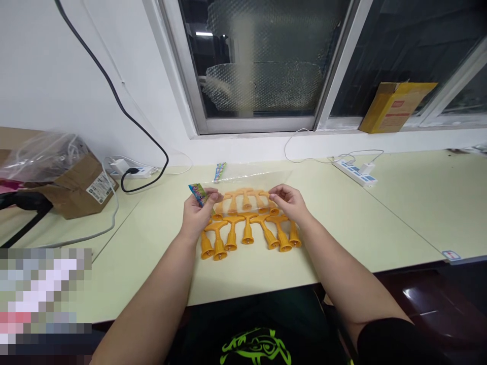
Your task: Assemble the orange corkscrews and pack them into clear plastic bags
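Between both hands a clear plastic bag (249, 205) is stretched flat above the table, with yellow parts showing through it. My left hand (196, 213) is closed on its left side, where a blue and green printed card (198, 194) sticks up by the thumb. At the opposite side my right hand (291, 203) pinches the bag between thumb and fingers. Beneath and in front of the bag lie several yellow T-handled, bell-shaped plastic pieces (247, 230) in rough rows. Behind the hands, another clear bag (258, 175) with a similar printed strip (219, 172) rests on the table.
The pale table (380, 218) runs along a wall under a window. A cardboard box (79, 187) with plastic wrap stands at left, near a power strip (139, 173) and black cable (125, 109). Another power strip (355, 172) lies at right. A yellow-taped carton (397, 107) leans on the sill.
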Available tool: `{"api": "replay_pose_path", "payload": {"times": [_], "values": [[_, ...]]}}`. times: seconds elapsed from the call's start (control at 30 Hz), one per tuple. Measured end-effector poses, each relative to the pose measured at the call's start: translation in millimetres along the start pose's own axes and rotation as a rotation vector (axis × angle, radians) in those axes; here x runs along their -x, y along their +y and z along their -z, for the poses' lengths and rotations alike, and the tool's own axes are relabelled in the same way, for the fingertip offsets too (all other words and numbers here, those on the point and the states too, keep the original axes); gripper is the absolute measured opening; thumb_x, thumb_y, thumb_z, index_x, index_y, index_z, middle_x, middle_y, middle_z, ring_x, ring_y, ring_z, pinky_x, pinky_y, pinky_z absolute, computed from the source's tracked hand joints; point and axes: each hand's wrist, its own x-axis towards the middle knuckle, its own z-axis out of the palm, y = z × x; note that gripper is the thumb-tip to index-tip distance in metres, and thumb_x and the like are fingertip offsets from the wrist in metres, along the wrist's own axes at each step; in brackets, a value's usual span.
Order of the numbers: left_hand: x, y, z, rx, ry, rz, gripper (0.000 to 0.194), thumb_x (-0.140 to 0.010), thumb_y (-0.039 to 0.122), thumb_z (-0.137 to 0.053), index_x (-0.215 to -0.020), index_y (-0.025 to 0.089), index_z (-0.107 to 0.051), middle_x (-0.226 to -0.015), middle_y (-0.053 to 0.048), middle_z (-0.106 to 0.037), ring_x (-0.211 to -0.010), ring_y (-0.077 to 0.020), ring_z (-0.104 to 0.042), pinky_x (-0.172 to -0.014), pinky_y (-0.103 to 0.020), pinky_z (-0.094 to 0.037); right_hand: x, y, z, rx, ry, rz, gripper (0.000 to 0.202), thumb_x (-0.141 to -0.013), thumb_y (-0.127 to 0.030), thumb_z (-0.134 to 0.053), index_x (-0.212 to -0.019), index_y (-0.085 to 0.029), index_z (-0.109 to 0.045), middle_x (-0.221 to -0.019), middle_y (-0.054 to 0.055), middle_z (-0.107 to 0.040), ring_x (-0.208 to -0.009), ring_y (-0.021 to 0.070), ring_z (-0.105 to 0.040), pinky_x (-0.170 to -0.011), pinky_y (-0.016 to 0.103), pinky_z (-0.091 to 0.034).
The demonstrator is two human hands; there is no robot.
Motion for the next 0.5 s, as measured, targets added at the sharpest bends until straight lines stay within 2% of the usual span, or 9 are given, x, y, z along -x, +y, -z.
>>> {"api": "replay_pose_path", "payload": {"times": [0.13,0.23,0.3,0.4,0.5], "values": [[0,1,-0.6,0.047,0.027,0.018,0.050,-0.078,0.058,-0.081,-0.102,0.016,-0.069,-0.090,-0.008,-0.074,-0.083,-0.0241,-0.075,-0.085,-0.038,-0.060,0,-11,1,-0.281,-0.123,-0.085,0.014,-0.085,-0.034,-0.072,-0.083,-0.023,-0.063,-0.112,0.007,-0.076,-0.108,0.0250,-0.071,-0.095,0.046,-0.057],[-1,1,-1.0,0.084,0.028,0.002,0.049,-0.080,0.059,-0.080,-0.100,0.016,-0.067,-0.091,-0.008,-0.073,-0.082,-0.0232,-0.075,-0.081,-0.037,-0.062,1,-21,4,-0.452,-0.257,-0.146,0.012,-0.081,-0.028,-0.068,-0.073,-0.022,-0.061,-0.132,0.007,-0.071,-0.130,0.0297,-0.062,-0.104,0.053,-0.052],[-1,2,-1.5,0.114,0.007,-0.019,0.046,-0.082,0.057,-0.079,-0.098,0.016,-0.065,-0.091,-0.007,-0.073,-0.082,-0.0228,-0.076,-0.080,-0.037,-0.064,1,-24,6,-0.523,-0.346,-0.188,0.013,-0.078,-0.029,-0.064,-0.068,-0.021,-0.062,-0.138,0.007,-0.069,-0.137,0.0328,-0.056,-0.110,0.058,-0.047],[0,0,-3.2,0.164,-0.036,-0.033,0.043,-0.085,0.055,-0.076,-0.096,0.016,-0.063,-0.093,-0.007,-0.072,-0.082,-0.0212,-0.075,-0.080,-0.039,-0.065,2,-23,6,-0.642,-0.471,-0.268,0.018,-0.078,-0.034,-0.061,-0.069,-0.018,-0.066,-0.134,0.012,-0.070,-0.134,0.0357,-0.059,-0.114,0.061,-0.042],[3,-3,-5.8,0.198,-0.093,-0.011,0.041,-0.087,0.054,-0.075,-0.097,0.016,-0.062,-0.095,-0.007,-0.072,-0.084,-0.0205,-0.075,-0.077,-0.038,-0.066,4,-20,2,-0.703,-0.544,-0.388,0.014,-0.080,-0.031,-0.065,-0.079,-0.018,-0.067,-0.125,0.014,-0.074,-0.122,0.0339,-0.068,-0.112,0.060,-0.045]]}}
